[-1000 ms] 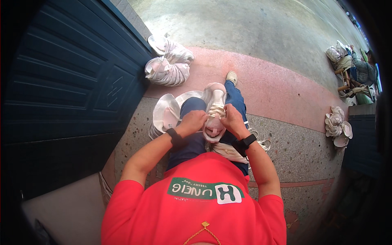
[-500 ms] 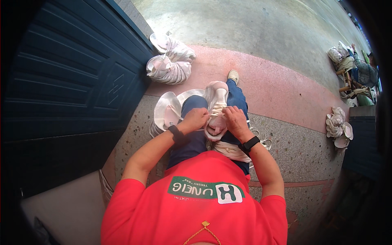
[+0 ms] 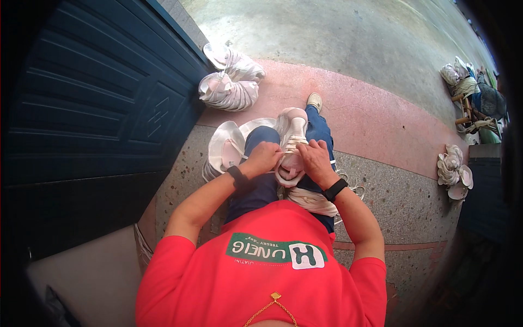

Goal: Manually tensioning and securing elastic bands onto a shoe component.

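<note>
A pale pink and white sneaker (image 3: 295,124) rests between my thighs, toe pointing away from me. Cream laces (image 3: 294,143) cross its tongue, and the pink opening faces my body. Closed in a pinch at the shoe's left edge, my left hand (image 3: 263,158) grips a lace end. On the other side my right hand (image 3: 317,162) bends over the eyelet edge, its fingertips pinched on the lace close to the tongue. The exact grip of the fingertips is too small to make out. A bundle of loose cream laces (image 3: 313,201) lies across my right thigh.
Stacked white and pink shoe uppers (image 3: 223,146) stand beside my left knee. More nested uppers (image 3: 231,92) lie by the dark blue door (image 3: 92,103). Another pile (image 3: 454,169) sits at the right. Farther right, a wooden stool (image 3: 464,111) is heaped with items.
The whole view has shifted slightly. Both hands stay at the sneaker's laces, with my right fingers drawn a little closer over the tongue.
</note>
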Demonstrator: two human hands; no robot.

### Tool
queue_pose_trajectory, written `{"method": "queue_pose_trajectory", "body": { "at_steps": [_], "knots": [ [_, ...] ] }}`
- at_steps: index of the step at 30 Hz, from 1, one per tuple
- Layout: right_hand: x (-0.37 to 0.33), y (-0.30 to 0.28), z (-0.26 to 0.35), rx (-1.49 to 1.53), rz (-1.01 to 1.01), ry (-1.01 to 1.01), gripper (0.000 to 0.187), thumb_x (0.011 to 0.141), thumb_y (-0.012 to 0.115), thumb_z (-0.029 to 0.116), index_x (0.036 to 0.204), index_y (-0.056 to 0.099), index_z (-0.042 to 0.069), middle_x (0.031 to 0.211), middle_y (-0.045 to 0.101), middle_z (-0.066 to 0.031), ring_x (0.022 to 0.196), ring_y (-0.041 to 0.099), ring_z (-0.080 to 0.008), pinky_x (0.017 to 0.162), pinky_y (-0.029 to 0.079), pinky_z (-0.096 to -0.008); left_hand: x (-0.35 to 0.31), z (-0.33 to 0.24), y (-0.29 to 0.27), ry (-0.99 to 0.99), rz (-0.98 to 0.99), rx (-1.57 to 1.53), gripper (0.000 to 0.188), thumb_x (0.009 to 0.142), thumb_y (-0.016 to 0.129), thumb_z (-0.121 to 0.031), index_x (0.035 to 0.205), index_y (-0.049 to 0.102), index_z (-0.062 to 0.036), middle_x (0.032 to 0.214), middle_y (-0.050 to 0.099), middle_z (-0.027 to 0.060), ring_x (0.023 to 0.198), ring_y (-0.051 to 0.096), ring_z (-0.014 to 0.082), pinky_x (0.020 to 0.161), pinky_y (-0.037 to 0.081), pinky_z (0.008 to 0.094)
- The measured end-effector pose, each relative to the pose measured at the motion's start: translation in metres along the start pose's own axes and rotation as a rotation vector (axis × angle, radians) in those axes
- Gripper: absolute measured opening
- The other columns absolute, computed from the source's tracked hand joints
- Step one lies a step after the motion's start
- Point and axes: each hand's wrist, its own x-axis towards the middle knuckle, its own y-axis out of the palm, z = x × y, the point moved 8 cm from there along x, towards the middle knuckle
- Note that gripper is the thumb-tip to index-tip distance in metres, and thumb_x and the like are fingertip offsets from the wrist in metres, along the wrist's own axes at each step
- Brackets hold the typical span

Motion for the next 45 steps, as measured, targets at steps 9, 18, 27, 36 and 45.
{"method": "queue_pose_trajectory", "body": {
  "at_steps": [9,18,27,36,45],
  "knots": [
    [0.008,0.010,-0.041,0.365,0.228,0.059,0.024,0.085,0.069,0.018,0.109,0.068,0.018,0.086,0.071,-0.0007,0.090,0.064,-0.0245,0.081,0.039,-0.0422,0.015,-0.005,0.004,-0.058,0.019,0.070,0.024,0.088,0.072,-0.024,0.088,0.075,-0.0001,0.078,0.070,0.0212,0.080,0.070,0.0417,0.074,0.053,0.0499],
    [0.024,0.016,-0.040,0.347,0.315,0.072,0.031,0.087,0.072,0.021,0.118,0.067,0.015,0.098,0.073,-0.0044,0.095,0.065,-0.0260,0.087,0.043,-0.0410,0.007,0.049,0.023,-0.636,0.241,-0.541,0.029,0.083,0.076,-0.029,0.069,0.070,-0.0056,0.056,0.052,0.0022,0.046,0.045,0.0146,0.044,0.033,0.0325],
    [-0.037,0.021,-0.060,0.740,0.160,0.491,0.033,0.096,0.067,0.025,0.119,0.065,0.002,0.097,0.073,-0.0204,0.094,0.070,-0.0391,0.083,0.054,-0.0457,-0.007,0.052,0.019,-0.851,0.457,-0.754,0.033,0.089,0.073,-0.026,0.066,0.055,-0.0123,0.053,0.035,-0.0075,0.042,0.025,0.0054,0.040,0.015,0.0271],
    [-0.057,-0.005,-0.021,0.046,0.111,0.173,0.020,0.098,0.061,0.022,0.081,0.063,0.012,0.060,0.063,-0.0123,0.056,0.063,-0.0326,0.070,0.045,-0.0434,-0.012,0.048,0.015,-0.797,0.472,-0.917,0.033,0.095,0.072,-0.025,0.068,0.056,-0.0116,0.055,0.035,-0.0086,0.043,0.023,0.0039,0.041,0.013,0.0255],
    [-0.055,-0.038,-0.040,-0.046,-0.110,0.449,0.014,0.098,0.060,0.015,0.108,0.069,0.008,0.063,0.063,-0.0180,0.058,0.065,-0.0322,0.065,0.051,-0.0384,0.000,0.007,-0.030,-0.458,0.371,-0.767,0.036,0.100,0.071,-0.036,0.078,0.069,-0.0073,0.066,0.059,-0.0028,0.056,0.050,0.0067,0.052,0.037,0.0228]
  ]
}}
